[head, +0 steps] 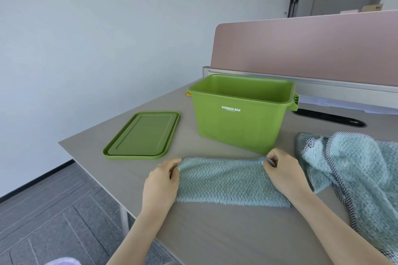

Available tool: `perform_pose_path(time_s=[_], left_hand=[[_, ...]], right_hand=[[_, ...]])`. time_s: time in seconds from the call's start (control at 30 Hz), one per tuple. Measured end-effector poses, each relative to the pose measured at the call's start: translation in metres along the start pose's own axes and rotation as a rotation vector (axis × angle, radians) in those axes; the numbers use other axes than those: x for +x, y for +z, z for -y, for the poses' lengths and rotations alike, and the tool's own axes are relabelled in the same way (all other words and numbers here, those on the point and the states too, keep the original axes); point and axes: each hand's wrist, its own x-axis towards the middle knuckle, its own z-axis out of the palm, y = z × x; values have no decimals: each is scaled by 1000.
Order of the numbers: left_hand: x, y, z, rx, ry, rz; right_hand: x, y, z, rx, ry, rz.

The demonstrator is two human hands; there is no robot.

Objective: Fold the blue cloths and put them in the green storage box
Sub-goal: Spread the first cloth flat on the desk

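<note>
Both hands are mine: left hand (160, 180) and right hand (283, 173) each pinch a far corner of the blue cloth (226, 180), which lies folded once into a strip near the desk's (226, 236) front edge. Another blue cloth (353, 163) sprawls unfolded toward the right edge. Beyond, the green storage box (239, 118) stands open and looks empty, its lid (142, 135) flat beside it at the left. I judge the job barely begun.

Pale blue cloths (228, 180) with black-and-white checked edging; green storage box (239, 122) and lid (142, 135).
</note>
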Motion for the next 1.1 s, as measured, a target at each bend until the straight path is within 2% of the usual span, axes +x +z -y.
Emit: perform_pose_path(time_s=[0.13, 0.27, 0.37, 0.43, 0.47, 0.53, 0.57, 0.63, 0.67, 0.73, 0.83, 0.9, 1.0, 1.1], left_hand=[[2, 7, -2, 233, 25, 35], [1, 9, -3, 323, 50, 65], [1, 8, 2, 418, 178, -84], [0, 11, -5, 448, 306, -213], [-2, 14, -13, 435, 369, -210], [-7, 21, -35, 432, 391, 25], [-8, 28, -43, 447, 343, 188], [-9, 40, -47, 511, 243, 433], [-11, 43, -46, 537, 204, 483], [-14, 42, -38, 552, 169, 491], [-19, 31, -28, 568, 157, 456], [-22, 27, -25, 541, 149, 431], [-24, 26, -24, 521, 138, 416], [-24, 27, -25, 515, 142, 396]], right_hand=[[-1, 1, 0, 9, 1, -5], [-2, 1, -1, 24, 19, 11], [-6, -3, 3, -12, -25, -16], [-14, -4, 13, -147, -134, -61], [-20, -4, 21, -210, -204, -76], [-33, 2, 36, -290, -312, -2], [-40, 7, 41, -315, -352, 74], [-48, 16, 41, -393, -358, 240], [-50, 19, 36, -431, -333, 303], [-49, 17, 24, -500, -286, 378], [-49, 6, 11, -520, -227, 393], [-50, -1, 6, -475, -133, 323], [-47, -10, 0, -352, 55, 136], [-43, -12, 2, -343, 121, 106]])
